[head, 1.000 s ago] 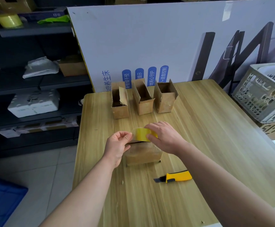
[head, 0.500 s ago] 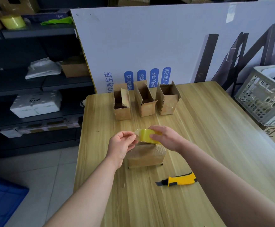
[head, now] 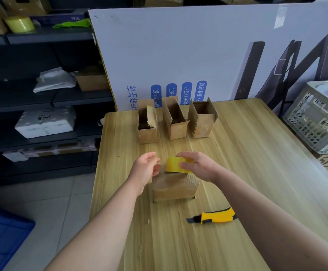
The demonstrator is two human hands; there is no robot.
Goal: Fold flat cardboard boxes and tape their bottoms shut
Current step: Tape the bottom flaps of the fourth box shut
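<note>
A small cardboard box [head: 175, 187] stands on the wooden table [head: 247, 163] with its closed flaps up and clear tape glinting on it. My right hand [head: 197, 165] grips a yellow tape roll [head: 175, 165] just above the box's far edge. My left hand [head: 146, 169], fingers curled, pinches what looks like the clear tape end beside the roll; the tape itself is hard to make out. Three folded boxes stand open-topped in a row at the table's far end: the left box [head: 147, 127], the middle box [head: 175, 122], the right box [head: 203, 120].
A yellow utility knife [head: 215, 216] lies on the table near me, right of the box. A large white printed board [head: 198, 55] leans behind the table. A grey plastic crate [head: 319, 118] sits at the right. Dark shelving [head: 42, 94] fills the left; a blue bin [head: 0, 233] is on the floor.
My hands have drawn slightly apart, the left one shifting left off the roll. The roll has tilted in my right hand. The box and knife have not moved.
</note>
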